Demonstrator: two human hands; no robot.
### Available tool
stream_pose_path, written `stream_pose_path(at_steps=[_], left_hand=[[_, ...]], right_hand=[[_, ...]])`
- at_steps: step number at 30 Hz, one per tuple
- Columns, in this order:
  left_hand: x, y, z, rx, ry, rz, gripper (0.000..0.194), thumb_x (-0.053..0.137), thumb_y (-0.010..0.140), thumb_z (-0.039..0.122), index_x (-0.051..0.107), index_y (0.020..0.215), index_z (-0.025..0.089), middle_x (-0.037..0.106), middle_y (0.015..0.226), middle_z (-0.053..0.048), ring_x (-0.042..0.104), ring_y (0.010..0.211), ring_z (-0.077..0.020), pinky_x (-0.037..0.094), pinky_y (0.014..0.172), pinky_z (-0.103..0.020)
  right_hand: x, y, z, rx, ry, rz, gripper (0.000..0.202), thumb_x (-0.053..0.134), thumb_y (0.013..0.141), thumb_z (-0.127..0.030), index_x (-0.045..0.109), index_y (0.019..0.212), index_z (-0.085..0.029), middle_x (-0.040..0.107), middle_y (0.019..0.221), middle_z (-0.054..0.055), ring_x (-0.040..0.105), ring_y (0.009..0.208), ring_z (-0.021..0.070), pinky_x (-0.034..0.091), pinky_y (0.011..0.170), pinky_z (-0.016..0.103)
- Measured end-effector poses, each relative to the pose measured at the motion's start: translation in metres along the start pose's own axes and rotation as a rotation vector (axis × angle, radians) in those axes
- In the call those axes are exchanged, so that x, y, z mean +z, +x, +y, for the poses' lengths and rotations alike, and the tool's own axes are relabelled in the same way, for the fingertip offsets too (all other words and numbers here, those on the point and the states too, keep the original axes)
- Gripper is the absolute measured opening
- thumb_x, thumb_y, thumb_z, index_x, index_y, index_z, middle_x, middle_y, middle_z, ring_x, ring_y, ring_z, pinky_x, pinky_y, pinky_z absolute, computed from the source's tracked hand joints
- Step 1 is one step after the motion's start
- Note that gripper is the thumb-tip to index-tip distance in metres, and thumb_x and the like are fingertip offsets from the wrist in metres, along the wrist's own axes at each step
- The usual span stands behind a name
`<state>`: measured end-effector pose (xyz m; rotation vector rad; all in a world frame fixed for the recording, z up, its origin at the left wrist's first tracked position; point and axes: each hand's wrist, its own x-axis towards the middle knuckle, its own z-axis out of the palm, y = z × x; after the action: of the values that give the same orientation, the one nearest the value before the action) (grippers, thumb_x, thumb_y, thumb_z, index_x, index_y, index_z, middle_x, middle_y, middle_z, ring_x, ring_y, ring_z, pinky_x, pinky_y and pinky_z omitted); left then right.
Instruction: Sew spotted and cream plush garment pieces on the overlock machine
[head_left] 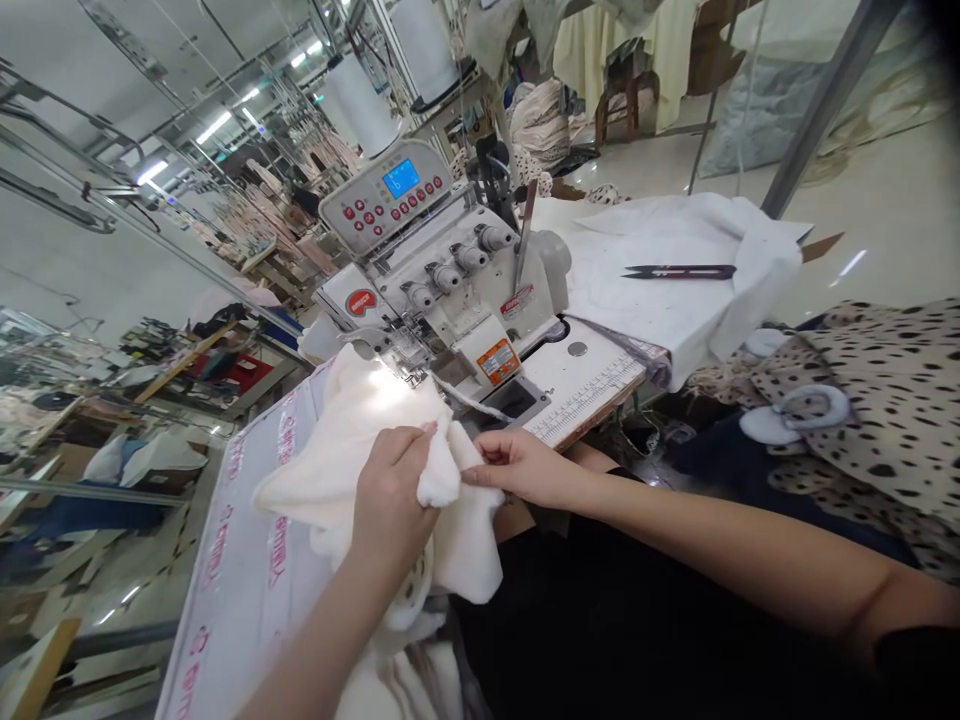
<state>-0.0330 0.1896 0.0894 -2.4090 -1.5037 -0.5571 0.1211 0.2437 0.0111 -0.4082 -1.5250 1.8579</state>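
A cream plush fabric piece (322, 465) lies over the table's front, its far end under the lit needle area of a white overlock sewing machine (465, 290). My left hand (394, 490) is closed on the fabric, bunching a fold between thumb and fingers. Just to its right, my right hand (517, 465) pinches the fabric's edge between thumb and fingertips. Part of the cloth hangs down below both hands toward my lap. The needle and presser foot are mostly hidden by glare and cloth.
Dark thread snips (679, 272) rest on white cloth (645, 235) right of the machine. Spotted plush fabric (885, 400) is piled at the right. The table surface (240, 560) has pink-printed tape. Thread cones (360, 100) stand behind the control panel (386, 200).
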Motion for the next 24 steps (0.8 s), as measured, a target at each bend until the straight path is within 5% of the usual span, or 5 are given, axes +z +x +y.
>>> stream_pose_path(at_steps=[7,12,17,24], left_hand=[[0.001,0.02,-0.014,0.023,0.109,-0.027,0.022,0.045,0.084,0.026,0.058,0.095,0.013,0.052,0.085,-0.009,0.047,0.08,-0.0216,0.042,0.07,-0.034],[-0.003,0.02,-0.002,0.006,0.195,-0.07,0.018,0.043,0.085,0.018,0.059,0.082,0.011,0.05,0.077,-0.008,0.043,0.072,-0.0196,0.041,0.067,-0.033],[-0.003,0.013,0.008,0.035,0.21,-0.062,0.018,0.043,0.083,0.012,0.059,0.09,0.005,0.051,0.077,-0.009,0.044,0.074,-0.0201,0.042,0.067,-0.032],[-0.002,0.028,-0.008,0.096,0.311,-0.112,0.017,0.046,0.079,0.009,0.059,0.089,0.006,0.05,0.077,-0.009,0.043,0.076,-0.0219,0.043,0.069,-0.033]], right_hand=[[-0.005,0.02,0.002,-0.125,-0.118,0.062,0.028,0.058,0.073,-0.033,0.042,0.06,-0.014,0.034,0.058,-0.005,0.033,0.056,0.0081,0.026,0.05,0.019],[-0.006,0.012,-0.001,-0.085,-0.183,0.091,0.022,0.057,0.074,-0.032,0.047,0.065,-0.014,0.038,0.06,-0.004,0.034,0.057,0.0088,0.026,0.051,0.019],[-0.008,0.001,-0.003,-0.052,-0.241,0.15,0.023,0.056,0.076,-0.035,0.051,0.068,-0.013,0.041,0.06,-0.003,0.036,0.056,0.0091,0.026,0.05,0.019],[-0.015,0.025,-0.006,-0.136,-0.379,0.208,0.021,0.055,0.077,-0.032,0.054,0.068,-0.013,0.043,0.06,-0.003,0.037,0.057,0.0092,0.026,0.051,0.019]])
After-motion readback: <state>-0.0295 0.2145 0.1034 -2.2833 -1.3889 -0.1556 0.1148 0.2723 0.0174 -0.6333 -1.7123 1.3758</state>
